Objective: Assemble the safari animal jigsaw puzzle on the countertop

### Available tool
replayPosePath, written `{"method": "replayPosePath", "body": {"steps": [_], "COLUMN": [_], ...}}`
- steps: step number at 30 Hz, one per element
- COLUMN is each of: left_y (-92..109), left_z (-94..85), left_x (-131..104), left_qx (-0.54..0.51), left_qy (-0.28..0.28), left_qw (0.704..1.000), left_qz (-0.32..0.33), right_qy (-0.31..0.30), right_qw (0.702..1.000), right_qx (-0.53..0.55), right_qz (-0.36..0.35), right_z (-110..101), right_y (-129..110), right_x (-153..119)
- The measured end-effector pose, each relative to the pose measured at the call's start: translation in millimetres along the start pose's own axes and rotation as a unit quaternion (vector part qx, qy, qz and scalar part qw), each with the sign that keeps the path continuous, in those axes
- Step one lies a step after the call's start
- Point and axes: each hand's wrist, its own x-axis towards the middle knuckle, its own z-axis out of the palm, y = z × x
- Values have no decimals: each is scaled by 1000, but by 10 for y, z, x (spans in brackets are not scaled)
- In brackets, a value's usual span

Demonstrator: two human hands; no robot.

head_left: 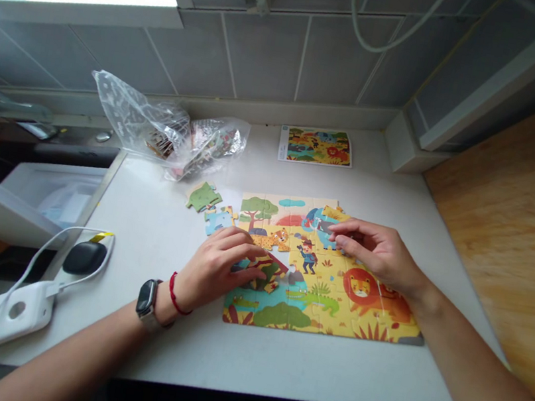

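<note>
A jigsaw puzzle point(325, 316) of a safari scene lies mostly joined on the white counter, with a lion, a crocodile and an explorer on it. My left hand point(223, 257) is over its left side, fingers curled around a few loose dark green and red puzzle pieces point(266, 274). At the upper right, my right hand point(381, 248) pinches a puzzle piece point(334, 213) with yellow on it beside the elephant; the fingertips partly hide it. Loose to the left are a green piece point(204, 197) and a light blue piece point(218, 221).
Behind the puzzle stand a crumpled clear plastic bag point(172, 132) with contents and a small reference picture point(316, 146). A power strip point(13, 317) with a white cable and a black plug-like item point(84, 258) lie at left. A wooden panel point(511, 217) borders the right.
</note>
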Motion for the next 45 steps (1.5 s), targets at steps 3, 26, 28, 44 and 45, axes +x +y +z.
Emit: {"method": "replayPosePath", "body": {"steps": [3, 26, 28, 44, 45], "left_y": [-19, -54, -50, -6, -2], "left_z": [-3, -47, -47, -34, -36], "left_x": [-1, -27, -27, 9, 10], "left_qx": [8, 39, 32, -3, -6], "left_qy": [35, -84, -81, 44, 48], "left_qw": [999, 996, 996, 998, 998], "left_qz": [-20, -17, -22, -41, -45], "right_qy": [-3, -26, -27, -32, -32], "right_qw": [1000, 1000, 1000, 999, 999], "right_qx": [2, -4, -5, -3, -5], "right_qz": [0, -1, 1, 3, 2], "right_z": [-4, -15, -18, -27, -28], "right_y": [1, 48, 41, 63, 65], "right_x": [-4, -3, -4, -10, -9]}}
